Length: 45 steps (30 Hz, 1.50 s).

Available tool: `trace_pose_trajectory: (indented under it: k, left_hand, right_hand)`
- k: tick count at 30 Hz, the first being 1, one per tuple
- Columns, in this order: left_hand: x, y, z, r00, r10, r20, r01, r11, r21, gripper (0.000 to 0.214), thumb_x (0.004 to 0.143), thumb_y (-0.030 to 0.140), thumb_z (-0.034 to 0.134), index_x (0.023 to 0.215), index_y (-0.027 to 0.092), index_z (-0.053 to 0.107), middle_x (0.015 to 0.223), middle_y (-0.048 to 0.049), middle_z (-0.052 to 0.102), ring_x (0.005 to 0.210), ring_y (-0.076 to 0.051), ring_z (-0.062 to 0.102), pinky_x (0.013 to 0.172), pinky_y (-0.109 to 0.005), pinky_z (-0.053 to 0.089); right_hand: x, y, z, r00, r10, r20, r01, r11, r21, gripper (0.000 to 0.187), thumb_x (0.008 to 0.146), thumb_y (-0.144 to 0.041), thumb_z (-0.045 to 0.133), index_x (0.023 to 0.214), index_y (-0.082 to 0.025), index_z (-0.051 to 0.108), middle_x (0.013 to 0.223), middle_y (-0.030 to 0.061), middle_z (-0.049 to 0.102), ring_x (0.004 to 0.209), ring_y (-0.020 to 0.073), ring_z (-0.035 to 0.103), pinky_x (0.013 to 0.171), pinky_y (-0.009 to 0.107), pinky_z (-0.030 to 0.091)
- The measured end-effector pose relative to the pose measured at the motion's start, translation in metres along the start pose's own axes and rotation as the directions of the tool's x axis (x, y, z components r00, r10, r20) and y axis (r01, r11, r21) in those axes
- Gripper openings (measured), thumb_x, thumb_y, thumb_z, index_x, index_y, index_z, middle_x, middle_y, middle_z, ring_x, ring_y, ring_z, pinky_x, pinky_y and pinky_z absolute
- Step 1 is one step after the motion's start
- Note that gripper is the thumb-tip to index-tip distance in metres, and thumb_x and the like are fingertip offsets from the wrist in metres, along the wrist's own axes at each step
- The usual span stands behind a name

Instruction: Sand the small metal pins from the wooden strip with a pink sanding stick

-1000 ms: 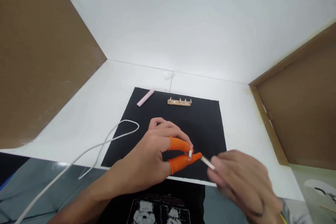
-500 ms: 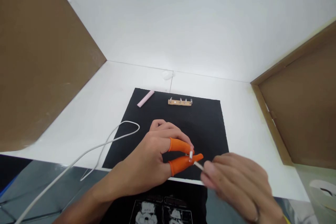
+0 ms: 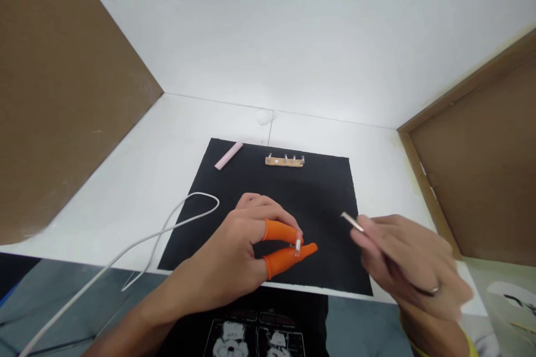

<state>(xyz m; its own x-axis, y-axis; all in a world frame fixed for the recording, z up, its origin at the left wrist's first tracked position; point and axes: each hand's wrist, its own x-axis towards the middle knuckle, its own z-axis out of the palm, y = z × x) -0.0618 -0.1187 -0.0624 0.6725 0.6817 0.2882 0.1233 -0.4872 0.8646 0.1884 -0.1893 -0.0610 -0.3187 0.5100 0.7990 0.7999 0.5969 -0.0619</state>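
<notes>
My left hand [image 3: 238, 245] wears orange finger cots on its thumb and index finger. Pinched between those fingertips is a small clear tube-like piece [image 3: 297, 245] with a whitish middle; a tiny metal bit shows beside it. My right hand [image 3: 410, 268], smeared by motion, grips a slim pale stick-like tool [image 3: 352, 221], its tip pointing up and left. That tip is apart from the clear piece, over the right side of the black mat [image 3: 322, 189]. A ring sits on a right-hand finger.
A wooden strip [image 3: 288, 162] with several small clear pieces standing on it lies at the mat's back. Left of it is a pink bar [image 3: 229, 155]. A white cable [image 3: 163, 230] loops over the mat's left edge. Brown panels [image 3: 62, 95] flank the white table.
My right hand has moved right, drawing the stick-like tool away from the clear piece. My left hand keeps its pinch, and the whole view has shifted slightly.
</notes>
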Motion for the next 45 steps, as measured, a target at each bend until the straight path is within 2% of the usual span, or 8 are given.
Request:
trace_pose_trajectory:
  k: [8, 13, 19, 24, 30, 36, 42, 45]
  left_hand:
    - [0.001, -0.004, 0.001, 1.0, 0.018, -0.003, -0.018, 1.0, -0.001, 0.008, 0.095, 0.012, 0.081, 0.098, 0.019, 0.078, 0.102, 0.0012, 0.082, 0.099, -0.015, 0.07, 0.094, -0.031, 0.05]
    - [0.0, -0.003, 0.0, 1.0, -0.012, -0.002, 0.012, 1.0, -0.012, 0.008, 0.094, 0.012, 0.082, 0.095, 0.019, 0.078, 0.102, 0.0013, 0.082, 0.097, -0.015, 0.072, 0.094, -0.031, 0.05]
    - [0.001, -0.004, 0.0, 1.0, 0.011, -0.004, -0.011, 1.0, -0.011, 0.007, 0.094, 0.012, 0.082, 0.097, 0.017, 0.079, 0.102, -0.0002, 0.082, 0.097, -0.015, 0.072, 0.095, -0.031, 0.051]
    - [-0.001, -0.005, 0.0, 1.0, -0.018, 0.003, 0.018, 1.0, -0.024, 0.008, 0.094, 0.01, 0.082, 0.097, 0.017, 0.079, 0.104, -0.0012, 0.082, 0.099, -0.015, 0.071, 0.094, -0.029, 0.053]
    - [-0.003, -0.003, 0.0, 1.0, -0.02, -0.005, 0.02, 0.999, -0.039, 0.007, 0.094, 0.011, 0.081, 0.096, 0.017, 0.079, 0.103, -0.0023, 0.082, 0.097, -0.016, 0.072, 0.094, -0.032, 0.054]
    - [-0.005, -0.001, 0.0, 0.999, -0.038, 0.011, 0.039, 0.998, -0.049, 0.01, 0.092, 0.008, 0.082, 0.096, 0.016, 0.079, 0.104, -0.0019, 0.082, 0.098, -0.015, 0.071, 0.092, -0.029, 0.054]
    - [-0.006, 0.0, 0.0, 1.0, -0.007, -0.002, 0.007, 0.999, -0.052, 0.007, 0.093, 0.009, 0.082, 0.096, 0.015, 0.08, 0.103, -0.003, 0.083, 0.097, -0.015, 0.073, 0.093, -0.031, 0.053]
    - [-0.008, 0.0, -0.001, 1.0, -0.019, -0.012, 0.018, 0.998, -0.067, 0.008, 0.092, 0.009, 0.082, 0.096, 0.015, 0.08, 0.103, -0.0029, 0.082, 0.097, -0.014, 0.073, 0.094, -0.03, 0.053]
  right_hand:
    - [0.002, -0.018, -0.001, 0.975, -0.051, 0.215, 0.025, 0.992, 0.124, 0.013, 0.097, -0.004, 0.075, 0.109, -0.007, 0.071, 0.079, 0.0035, 0.077, 0.073, 0.0162, 0.072, 0.063, 0.033, 0.057]
    - [0.001, -0.004, -0.003, 0.997, 0.079, 0.021, -0.08, 0.996, 0.046, 0.035, 0.087, 0.009, 0.076, 0.113, -0.014, 0.071, 0.08, 0.0006, 0.075, 0.069, 0.0139, 0.067, 0.06, 0.029, 0.051]
    - [-0.001, -0.019, -0.001, 0.972, -0.047, 0.229, 0.013, 0.989, 0.147, 0.016, 0.096, -0.004, 0.076, 0.11, -0.006, 0.071, 0.079, 0.0044, 0.078, 0.074, 0.0164, 0.072, 0.064, 0.033, 0.057]
    - [-0.004, -0.01, 0.007, 0.997, 0.003, 0.071, -0.01, 0.994, 0.106, 0.033, 0.086, 0.01, 0.078, 0.114, -0.004, 0.071, 0.077, 0.0039, 0.075, 0.071, 0.0142, 0.065, 0.059, 0.03, 0.052]
    - [0.005, -0.027, -0.007, 0.955, -0.113, 0.276, 0.066, 0.982, 0.176, 0.006, 0.1, -0.005, 0.072, 0.105, -0.008, 0.071, 0.076, 0.0022, 0.078, 0.073, 0.0158, 0.073, 0.067, 0.034, 0.058]
    - [0.009, -0.011, -0.014, 0.988, 0.133, 0.074, -0.13, 0.99, -0.044, 0.018, 0.1, -0.004, 0.07, 0.107, -0.021, 0.071, 0.076, -0.0011, 0.075, 0.063, 0.0134, 0.065, 0.057, 0.031, 0.05]
    - [0.013, -0.038, -0.006, 0.966, -0.111, 0.232, 0.07, 0.982, 0.177, 0.004, 0.1, -0.006, 0.071, 0.102, -0.009, 0.071, 0.069, -0.0006, 0.074, 0.067, 0.0154, 0.072, 0.064, 0.033, 0.059]
    - [0.01, -0.033, -0.003, 0.977, -0.05, 0.207, 0.018, 0.988, 0.156, 0.013, 0.096, -0.002, 0.074, 0.107, -0.008, 0.071, 0.074, 0.0014, 0.076, 0.07, 0.016, 0.072, 0.061, 0.033, 0.058]
